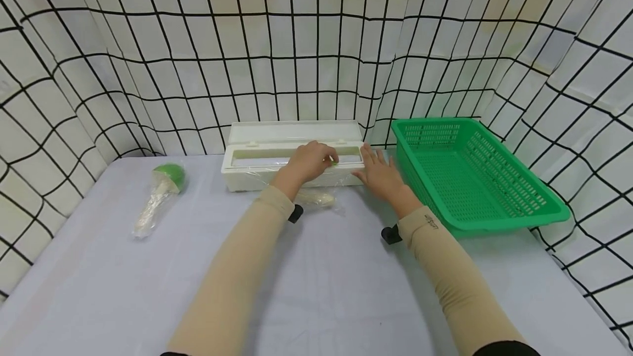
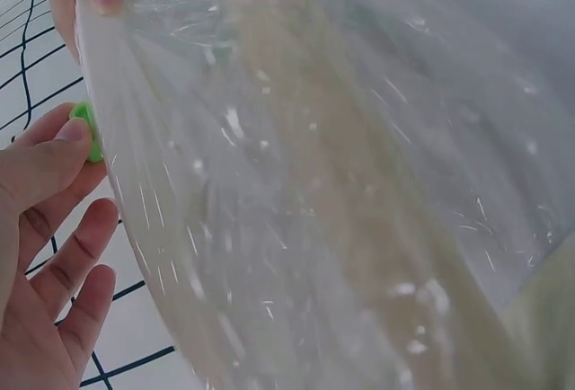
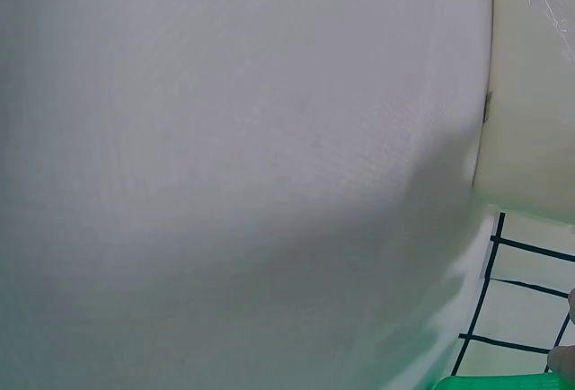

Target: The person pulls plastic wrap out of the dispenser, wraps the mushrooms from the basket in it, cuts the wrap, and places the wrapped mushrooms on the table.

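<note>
A white cling film dispenser [image 1: 242, 180] stands at the back of the table with its lid tipped back. Over its front edge hangs a clear sheet of cling film [image 2: 269, 183], filling much of the left wrist view. My left hand [image 1: 309, 161] is at the dispenser's middle, pinching a small green slide cutter [image 2: 88, 134] between thumb and forefinger. My right hand [image 1: 381, 177] rests on the dispenser's right end, fingers straight. Just in front of the box lies a pale, film-covered item [image 1: 316, 198], partly hidden by the left forearm.
A green plastic basket [image 1: 460, 224] stands right of the dispenser, beside the right hand. At the left lies a film-wrapped item with a round green end [image 1: 168, 176] and pale stalk. Black wire mesh [image 1: 296, 76] encloses the back and sides of the white-covered table [image 1: 336, 301].
</note>
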{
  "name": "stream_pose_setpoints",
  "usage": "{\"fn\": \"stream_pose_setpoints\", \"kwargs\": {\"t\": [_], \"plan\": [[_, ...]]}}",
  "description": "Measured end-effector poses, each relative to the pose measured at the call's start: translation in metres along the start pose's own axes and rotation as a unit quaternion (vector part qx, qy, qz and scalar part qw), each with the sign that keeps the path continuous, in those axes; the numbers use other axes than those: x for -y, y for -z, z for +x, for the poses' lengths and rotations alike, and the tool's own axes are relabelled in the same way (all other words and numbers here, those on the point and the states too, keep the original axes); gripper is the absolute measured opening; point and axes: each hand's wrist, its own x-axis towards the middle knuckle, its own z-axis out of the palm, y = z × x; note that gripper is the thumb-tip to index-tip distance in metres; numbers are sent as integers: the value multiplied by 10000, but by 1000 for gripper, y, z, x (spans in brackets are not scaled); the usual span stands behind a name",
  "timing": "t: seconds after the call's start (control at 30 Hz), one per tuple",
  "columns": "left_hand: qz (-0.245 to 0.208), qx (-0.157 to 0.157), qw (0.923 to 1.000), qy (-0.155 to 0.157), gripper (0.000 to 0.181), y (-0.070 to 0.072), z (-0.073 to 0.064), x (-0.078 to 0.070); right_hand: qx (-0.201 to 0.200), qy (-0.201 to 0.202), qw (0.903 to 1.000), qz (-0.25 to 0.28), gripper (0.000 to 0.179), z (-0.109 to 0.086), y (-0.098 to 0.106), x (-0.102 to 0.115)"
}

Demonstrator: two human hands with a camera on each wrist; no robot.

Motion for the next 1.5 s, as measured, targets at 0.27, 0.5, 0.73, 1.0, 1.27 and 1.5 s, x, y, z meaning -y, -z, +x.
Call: {"fn": "stream_pose_setpoints", "kwargs": {"t": [0.27, 0.5, 0.73, 1.0, 1.27, 1.5], "plan": [[201, 1, 9997, -99, 20, 7, -9, 6, 68, -27, 10000, 66, 76, 2, 1, 4], [177, 32, 9998, 84, 19, 21, -25, 19, 66, 37, 9999, 109, 74, 1, 6, 4], [-170, -3, 9996, 240, 18, 31, -42, 41, 54, 17, 9999, 114, 74, 0, 9, -1], [-439, -104, 9983, 366, 17, 42, -66, 70, 35, 31, 9998, 176, 74, 0, 9, -1], [-534, -342, 9974, 352, 19, 47, -84, 92, 25, 49, 9997, 239, 73, -1, 10, -3], [-509, -397, 9972, 385, 18, 49, -105, 108, -14, 191, 9995, 248, 74, -2, 2, 3]]}}
